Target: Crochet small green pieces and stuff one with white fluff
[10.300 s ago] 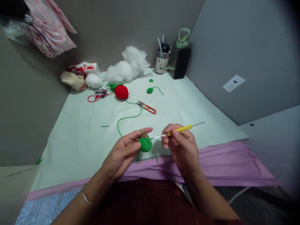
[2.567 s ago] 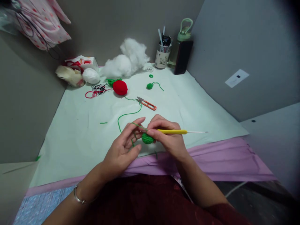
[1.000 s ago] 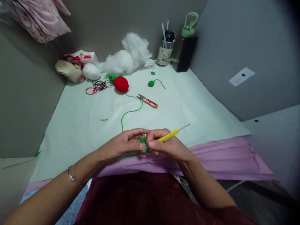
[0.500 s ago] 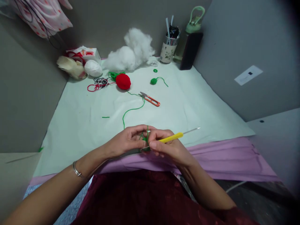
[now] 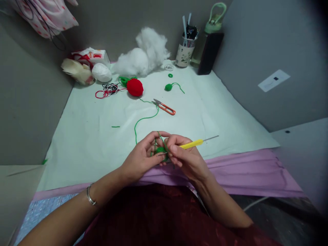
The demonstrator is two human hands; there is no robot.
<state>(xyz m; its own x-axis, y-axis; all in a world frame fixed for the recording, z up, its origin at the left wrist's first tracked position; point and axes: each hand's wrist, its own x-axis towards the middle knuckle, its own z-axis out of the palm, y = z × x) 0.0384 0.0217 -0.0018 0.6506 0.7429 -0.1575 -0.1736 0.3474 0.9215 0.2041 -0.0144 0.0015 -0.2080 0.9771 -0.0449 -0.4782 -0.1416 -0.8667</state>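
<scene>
Close to the table's front edge, my left hand (image 5: 139, 157) pinches a small green crochet piece (image 5: 161, 150), with green yarn (image 5: 146, 118) looped over its raised forefinger. My right hand (image 5: 188, 155) is closed round the yellow handle of a crochet hook (image 5: 192, 144). One thin metal end of the hook points left to the green piece; the other sticks out to the right. The fingers partly hide the piece, so I cannot tell whether the hook tip is in a stitch. From my left hand the yarn trails up the table past orange thread snips (image 5: 165, 107).
Toward the back lie a red yarn ball (image 5: 135, 87), a small green crocheted ball (image 5: 168, 87) with a tail, a green ring (image 5: 170, 75) and white stuffing (image 5: 143, 56). A pen cup (image 5: 184, 54), bottle (image 5: 214, 25) and dark phone-like slab (image 5: 210, 54) stand back right, beside grey partitions.
Both hands have shifted slightly, and the green piece shows more between them. The yarn loop at my left forefinger now slants toward my right fingers. The hook has tilted a little and stays held.
</scene>
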